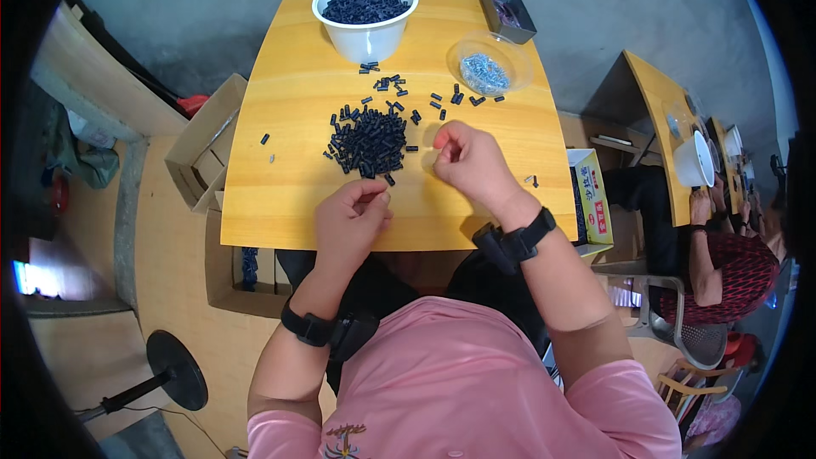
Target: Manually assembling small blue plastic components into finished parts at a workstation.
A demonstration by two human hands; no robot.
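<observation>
A heap of small black cylindrical pieces (367,143) lies in the middle of the yellow wooden table (280,195). At the heap's near edge is my left hand (350,219), its fingers curled and closed toward the thumb. What they hold, if anything, is too small to make out. To the right of the heap, my right hand (478,163) is over the table with thumb and forefinger pinched together. Its fingertips hide whatever is between them. More black pieces (391,83) are scattered beyond the heap.
A white bucket (365,41) full of black pieces stands at the far edge. Right of it are a clear bowl (523,68) of small shiny metal parts and a dark tray (508,13). Cardboard boxes (204,140) flank the table. Another person (722,272) sits at a table to the right.
</observation>
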